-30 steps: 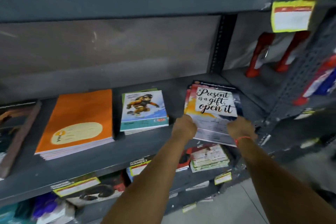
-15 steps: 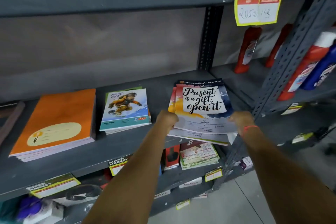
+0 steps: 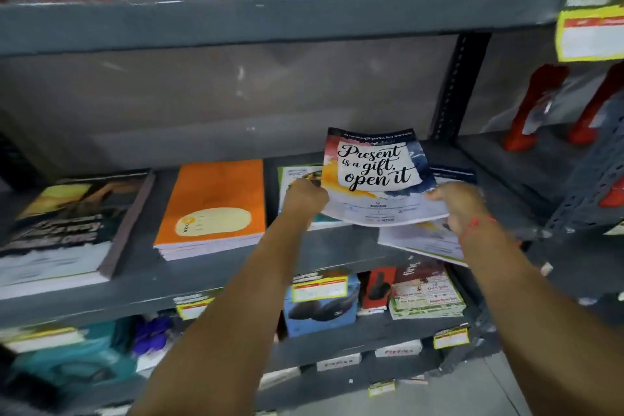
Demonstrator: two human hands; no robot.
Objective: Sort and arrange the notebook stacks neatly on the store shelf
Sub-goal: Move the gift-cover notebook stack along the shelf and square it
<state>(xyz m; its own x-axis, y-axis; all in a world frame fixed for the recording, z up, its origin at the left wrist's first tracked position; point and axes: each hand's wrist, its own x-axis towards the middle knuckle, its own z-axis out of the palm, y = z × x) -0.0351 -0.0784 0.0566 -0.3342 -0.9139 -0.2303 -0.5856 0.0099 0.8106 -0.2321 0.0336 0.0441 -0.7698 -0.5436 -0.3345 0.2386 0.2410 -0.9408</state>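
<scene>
Hands (image 3: 378, 206) hold notebook (image 3: 374, 172) lengthwise, seemingly tilted up.

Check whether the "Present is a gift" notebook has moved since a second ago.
Yes. The "Present is a gift" notebook has shifted left, now overlapping the cartoon-cover stack it earlier sat clear of.

free: shelf (image 3: 297, 257) front strip | blocked: orange stack (image 3: 216, 199) left, probably

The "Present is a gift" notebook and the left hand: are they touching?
Touching. The head view shows the left hand gripping the left edge of the "Present is a gift" notebook.
</scene>
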